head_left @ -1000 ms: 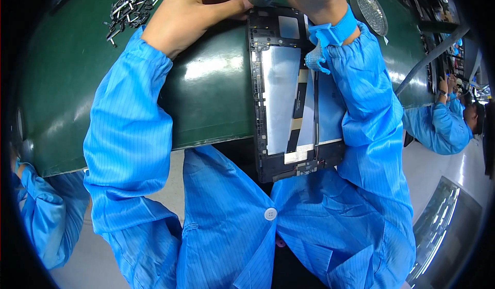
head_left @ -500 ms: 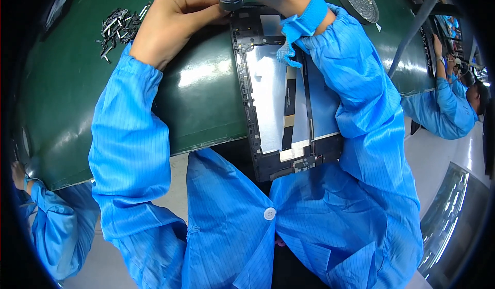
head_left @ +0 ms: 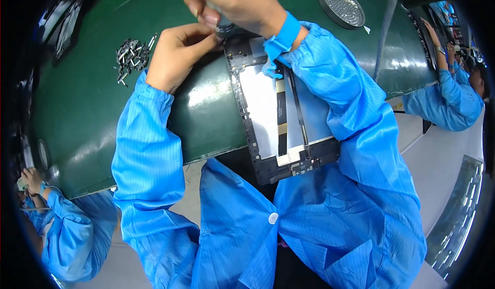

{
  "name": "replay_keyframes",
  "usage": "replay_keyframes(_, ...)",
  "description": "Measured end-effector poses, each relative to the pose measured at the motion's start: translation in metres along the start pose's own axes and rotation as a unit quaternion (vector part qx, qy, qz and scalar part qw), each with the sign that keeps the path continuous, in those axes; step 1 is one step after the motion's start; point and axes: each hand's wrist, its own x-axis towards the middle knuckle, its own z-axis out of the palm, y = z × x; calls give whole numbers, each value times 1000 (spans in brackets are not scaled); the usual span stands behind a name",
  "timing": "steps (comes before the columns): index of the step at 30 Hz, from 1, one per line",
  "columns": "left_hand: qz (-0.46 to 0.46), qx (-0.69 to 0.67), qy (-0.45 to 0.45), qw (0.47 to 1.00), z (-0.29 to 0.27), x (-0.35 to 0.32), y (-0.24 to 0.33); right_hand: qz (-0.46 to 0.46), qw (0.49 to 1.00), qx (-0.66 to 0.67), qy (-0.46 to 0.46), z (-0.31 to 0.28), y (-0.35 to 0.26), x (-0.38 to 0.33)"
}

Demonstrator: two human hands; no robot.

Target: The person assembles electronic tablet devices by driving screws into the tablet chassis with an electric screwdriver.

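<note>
An opened tablet-like device (head_left: 259, 106), with a black frame and silver inner plates, lies partly over the table's near edge. Its near end reaches my lap. My right hand (head_left: 240, 3) is wrapped round a grey cylindrical tool with a black ringed end (head_left: 225, 29), which stands over the device's far left corner. A blue strap circles that wrist. My left hand (head_left: 179, 49) is closed beside the same corner, its thumb and fingertips close to the tool's lower end. What those fingertips grip is hidden, and so is the tool's tip.
Several small black and silver parts (head_left: 133, 57) lie heaped on the green table (head_left: 93, 113) left of my left hand. A round dish (head_left: 343, 8) of small shiny bits stands at the far right, near a grey cable (head_left: 386, 31). Co-workers in blue sleeves (head_left: 446, 101) sit at both sides.
The whole view has shifted, so the table and hands appear lower. More of my right hand shows. The tool stays at the device's far left corner, with my left fingers beside it.
</note>
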Motion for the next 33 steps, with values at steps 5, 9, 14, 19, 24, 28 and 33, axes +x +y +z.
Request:
replay_keyframes(5, 2, 46, 21, 999, 0, -17, 17, -97, 995, -37, -14, 9, 2, -1)
replay_keyframes(9, 251, 396, 266, 842, 34, -66, 40, -67, 998, -9, -10, -6, -1, -5)
replay_keyframes(14, 127, 440, 55, 887, 137, -182, 50, -60, 996, -55, -35, 3, -3, -2)
replay_keyframes(19, 131, 453, 114, 875, 163, -189, 15, -123, 991, -41, -45, -3, -11, -3)
replay_keyframes(24, 124, 482, 124, 858, 136, -158, 19, -282, 953, -50, 99, -56, -44, 12)
replay_keyframes(28, 161, 548, 145, 808, 80, -84, 15, -180, 957, -73, 214, -111, -79, -20)
replay_keyframes(33, 226, 597, 170, 751, 8, 45, 9, -219, 921, -183, 266, -194, -74, -52)
